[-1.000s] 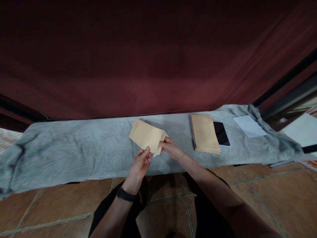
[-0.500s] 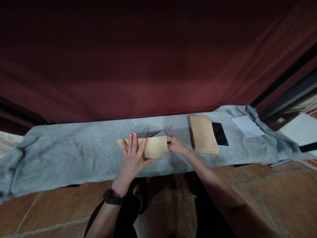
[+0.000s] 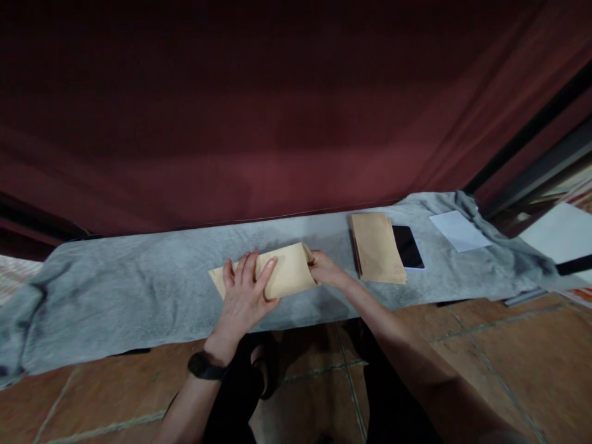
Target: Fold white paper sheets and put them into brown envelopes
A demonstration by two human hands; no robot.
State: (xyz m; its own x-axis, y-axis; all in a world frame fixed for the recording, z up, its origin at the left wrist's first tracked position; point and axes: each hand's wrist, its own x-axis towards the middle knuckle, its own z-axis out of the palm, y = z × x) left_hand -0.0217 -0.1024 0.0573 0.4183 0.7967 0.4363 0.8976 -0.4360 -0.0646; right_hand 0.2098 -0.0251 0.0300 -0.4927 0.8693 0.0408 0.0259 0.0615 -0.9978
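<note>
A tan paper envelope (image 3: 289,271) lies slantwise over the grey cloth, its right end gaping and bulged. My left hand (image 3: 243,293) is closed on its left part, fingers bent over the top face and thumb along the near edge. At the gaping end is my right hand (image 3: 326,269), its fingers curled and partly inside the mouth. Their tips are hidden, so whatever they hold cannot be made out. Right of my right hand rests a stack of similar brown envelopes (image 3: 377,248).
A dark-screened phone or tablet (image 3: 408,246) sits partly under the stack. Farther right is a white sheet of paper (image 3: 459,230). Grey cloth (image 3: 139,283) covers the long narrow bench, with a dark red panel (image 3: 277,154) behind it and floor tiles in front.
The envelope has tilted, its right end rising and opening wider. My left fingers have bent more around it. The pale corner that showed behind the envelope is out of sight.
</note>
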